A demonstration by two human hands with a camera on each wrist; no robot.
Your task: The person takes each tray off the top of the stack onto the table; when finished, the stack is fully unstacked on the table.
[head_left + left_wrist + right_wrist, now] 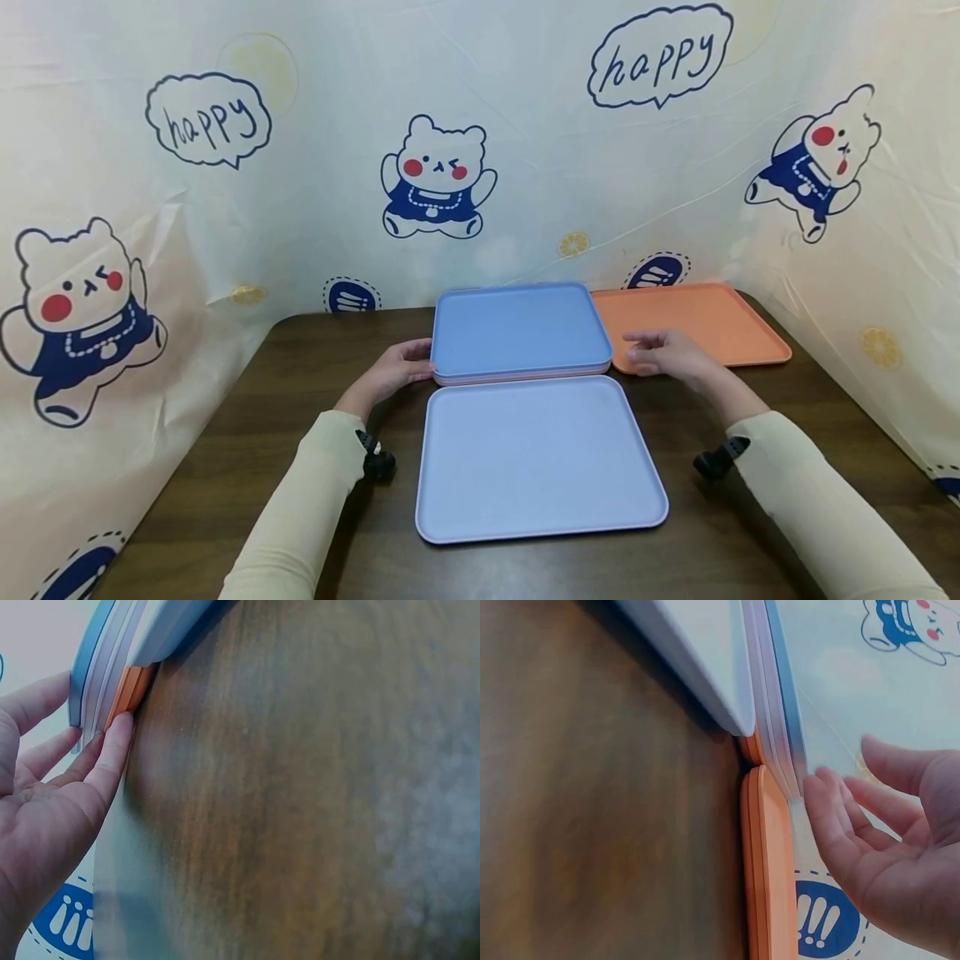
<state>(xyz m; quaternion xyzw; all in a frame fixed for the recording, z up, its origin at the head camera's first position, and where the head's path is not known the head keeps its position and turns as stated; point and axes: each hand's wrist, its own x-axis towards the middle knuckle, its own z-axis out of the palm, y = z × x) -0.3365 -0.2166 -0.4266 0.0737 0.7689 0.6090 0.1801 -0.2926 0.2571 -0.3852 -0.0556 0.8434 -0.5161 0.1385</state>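
A blue tray (pixel 521 329) tops a stack at the back centre; pale purple, pinkish and orange rims (pixel 129 691) show beneath it in the left wrist view. At the stack's left side, my left hand (pixel 393 371) touches the tray edges with fairly straight fingers (pixel 111 754). My right hand (pixel 667 354) hovers just off the stack's right edge, over an orange tray (pixel 712 321). Its fingers (pixel 840 817) are loosely bent and hold nothing. A light periwinkle tray (pixel 536 458) lies in front of the stack, nearer to me.
All the trays are on a dark wooden table (pixel 247 450). Behind and beside it hangs a printed cloth (pixel 315 192) with cartoon bears. In the right wrist view, the orange tray shows layered rims (pixel 756 862) against the stack's corner.
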